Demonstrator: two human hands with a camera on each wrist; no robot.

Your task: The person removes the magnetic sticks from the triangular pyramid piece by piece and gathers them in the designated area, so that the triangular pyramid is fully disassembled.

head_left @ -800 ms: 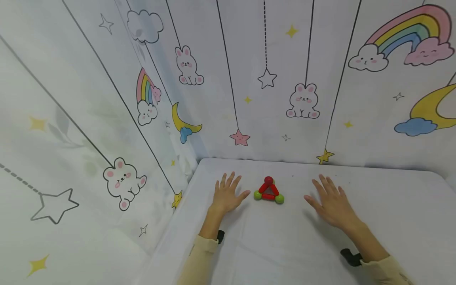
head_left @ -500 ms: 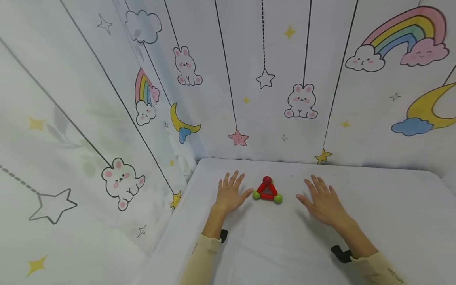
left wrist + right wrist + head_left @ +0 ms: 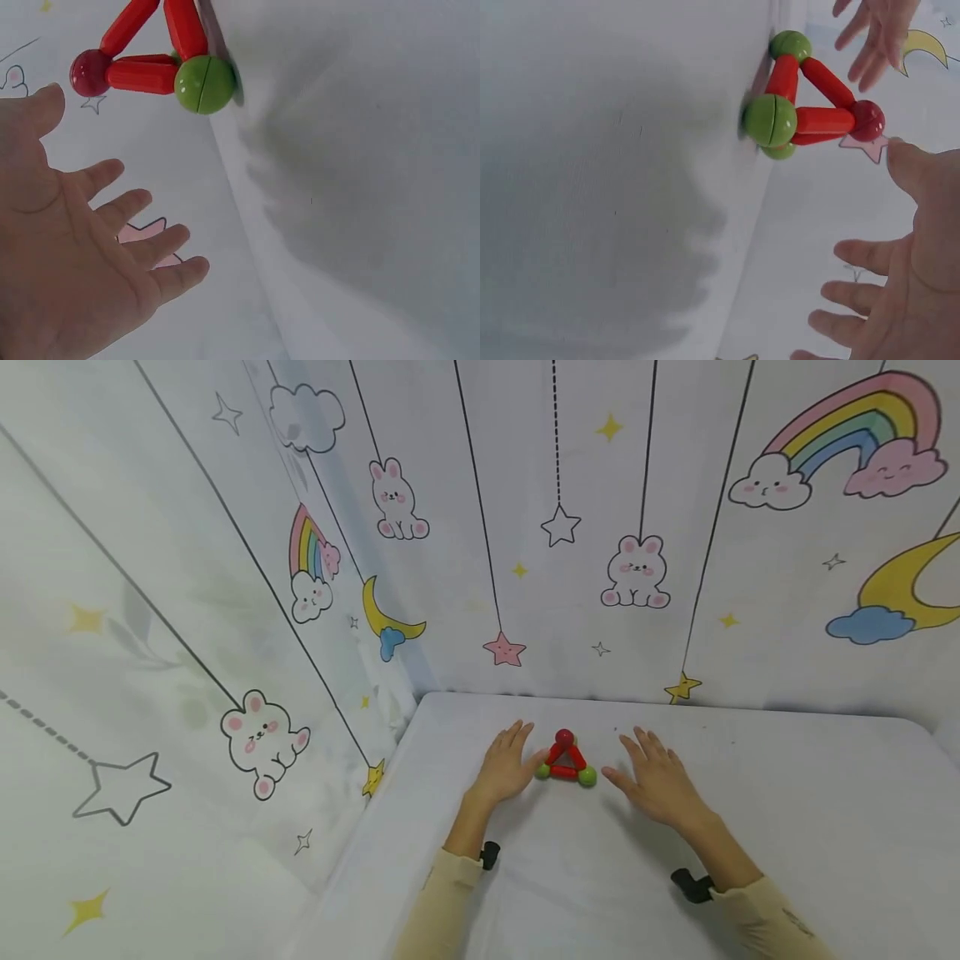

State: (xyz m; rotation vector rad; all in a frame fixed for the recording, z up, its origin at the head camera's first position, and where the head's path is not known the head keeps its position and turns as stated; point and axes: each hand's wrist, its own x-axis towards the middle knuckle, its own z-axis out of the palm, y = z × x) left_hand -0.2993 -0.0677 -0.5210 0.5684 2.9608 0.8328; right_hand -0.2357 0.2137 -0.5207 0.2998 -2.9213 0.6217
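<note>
A small pyramid of toy rods and balls (image 3: 564, 772) stands on the white table. Its rods are red, its top ball (image 3: 868, 121) is red, and the green balls (image 3: 205, 85) form its base corners. To the left of it hovers my left hand (image 3: 504, 772), fingers spread, the thumb overlapping one green ball in the head view; contact cannot be made out there. My right hand (image 3: 657, 785) is held over the table on the other side, fingers straight and apart, with a gap to the pyramid. Neither hand holds anything.
The white table (image 3: 585, 877) ends at a back edge below a white curtain (image 3: 450, 568) printed with bunnies, stars and rainbows. Another printed curtain runs along the left. A black wrist mount (image 3: 692, 886) shows under the right wrist, another black mount (image 3: 490, 855) at the left.
Both hands have moved inward toward the pyramid, the left one to the right and the right one to the left. The pyramid has stayed in place.
</note>
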